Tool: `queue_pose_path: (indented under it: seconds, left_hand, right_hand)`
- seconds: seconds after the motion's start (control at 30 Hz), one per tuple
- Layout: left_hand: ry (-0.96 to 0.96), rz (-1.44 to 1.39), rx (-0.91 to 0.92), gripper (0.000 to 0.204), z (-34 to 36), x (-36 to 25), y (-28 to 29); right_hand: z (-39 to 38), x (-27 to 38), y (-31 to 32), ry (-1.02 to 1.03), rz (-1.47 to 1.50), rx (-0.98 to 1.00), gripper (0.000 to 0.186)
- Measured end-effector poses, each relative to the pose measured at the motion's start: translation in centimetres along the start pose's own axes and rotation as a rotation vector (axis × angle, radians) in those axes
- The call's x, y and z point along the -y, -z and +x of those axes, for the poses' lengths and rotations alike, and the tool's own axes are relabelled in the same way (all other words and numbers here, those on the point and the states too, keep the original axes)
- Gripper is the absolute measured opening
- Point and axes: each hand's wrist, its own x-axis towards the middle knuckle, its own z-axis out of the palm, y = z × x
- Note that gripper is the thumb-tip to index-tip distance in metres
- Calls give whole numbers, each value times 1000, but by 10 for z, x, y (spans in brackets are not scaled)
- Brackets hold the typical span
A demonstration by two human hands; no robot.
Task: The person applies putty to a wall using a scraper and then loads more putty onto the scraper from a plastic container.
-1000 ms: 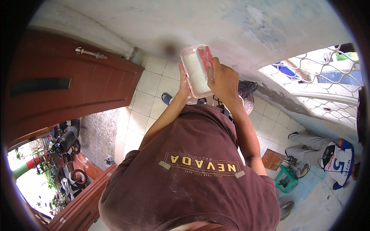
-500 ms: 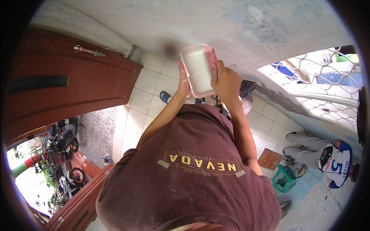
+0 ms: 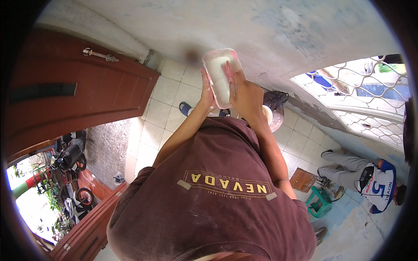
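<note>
My left hand [image 3: 206, 93] grips the left side of a shallow rectangular tub [image 3: 217, 101] with rounded corners and pinkish, smeared edges. Smooth white paste [image 3: 220, 75] covers the inside of the tub. Over the tub's right half, my right hand [image 3: 247, 99] is closed on a pink flat scraper [image 3: 228, 71], whose tip lies in or just above the paste. The fingers of that hand partly cover the tool, so its full shape is hidden.
Ahead stands a patchy plastered wall [image 3: 244, 26]; a brown door [image 3: 109, 87] is at left. A grilled window [image 3: 361, 87] is on the right. Beside my right forearm are a white-rimmed bucket [image 3: 267, 114] and a dark bag [image 3: 275, 100]. A person [image 3: 361, 174] and a green stool [image 3: 319, 202] are at lower right.
My right hand has moved left from the tub's right edge to over the paste, bringing the pink scraper with it. The left hand and tub stay nearly still.
</note>
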Motion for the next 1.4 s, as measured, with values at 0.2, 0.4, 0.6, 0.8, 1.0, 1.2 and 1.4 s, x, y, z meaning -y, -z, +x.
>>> queue_pose_path:
  seconds: [0.2, 0.4, 0.6, 0.8, 1.0, 1.2, 1.4]
  left_hand:
    - [16, -52, 55, 89, 3, 2, 14]
    - [-13, -25, 34, 93, -2, 2, 2]
    - [21, -4, 23, 88, -5, 0, -2]
    - [20, 29, 99, 93, -2, 4, -1]
    - [41, -34, -4, 87, 1, 13, 12]
    - [-19, -27, 23, 83, 0, 8, 9]
    - [15, -70, 9, 86, 3, 7, 13]
  right_hand:
    - [-1, 6, 0, 54, -6, -35, 22]
    - [-4, 2, -2, 21, -56, 9, 25]
    - [-4, -4, 7, -60, -66, 87, 23]
    - [-3, -16, 1, -151, -188, 27, 41]
    - [-8, 9, -7, 46, -116, 14, 43]
    - [-5, 10, 0, 8, 24, 77, 21]
    - [-2, 8, -3, 19, -39, 137, 22]
